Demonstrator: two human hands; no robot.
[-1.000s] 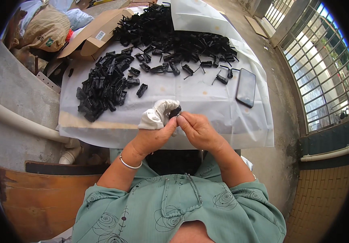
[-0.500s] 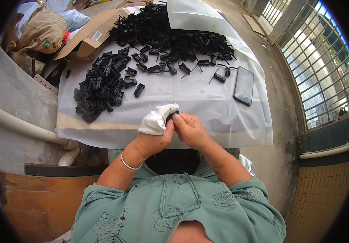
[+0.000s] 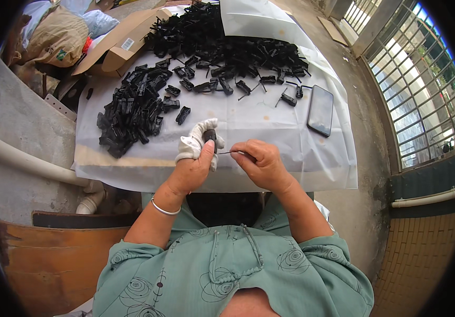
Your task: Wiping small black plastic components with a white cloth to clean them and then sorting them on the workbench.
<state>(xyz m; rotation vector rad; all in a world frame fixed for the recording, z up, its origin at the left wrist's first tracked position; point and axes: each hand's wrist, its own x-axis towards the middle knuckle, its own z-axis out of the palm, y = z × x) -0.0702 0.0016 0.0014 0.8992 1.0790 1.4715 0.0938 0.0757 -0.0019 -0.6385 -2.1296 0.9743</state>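
Observation:
My left hand (image 3: 193,164), its fingers in a white glove (image 3: 188,148) and its thumb bare, grips a small black plastic part (image 3: 210,136) above the near side of the table. From the lower end of that part a thin dark strip (image 3: 226,152) runs to the right. My right hand (image 3: 264,165), ungloved, pinches the strip's other end between thumb and fingers. Beyond my left hand lies one loose black part (image 3: 183,115), close to a pile of similar parts (image 3: 132,108) on the left. How the strip joins the held part is too small to make out.
White sheeting (image 3: 269,129) covers the table. A larger heap of black parts with thin stems (image 3: 201,37) lies at the far side, partly under a sheet flap. A phone (image 3: 320,111) rests at the right. An opened cardboard box (image 3: 116,53) stands at the far left.
My hands, together before, have moved apart: the right one went to the right, stretching out the thin strip. The black part has turned more upright in my left hand.

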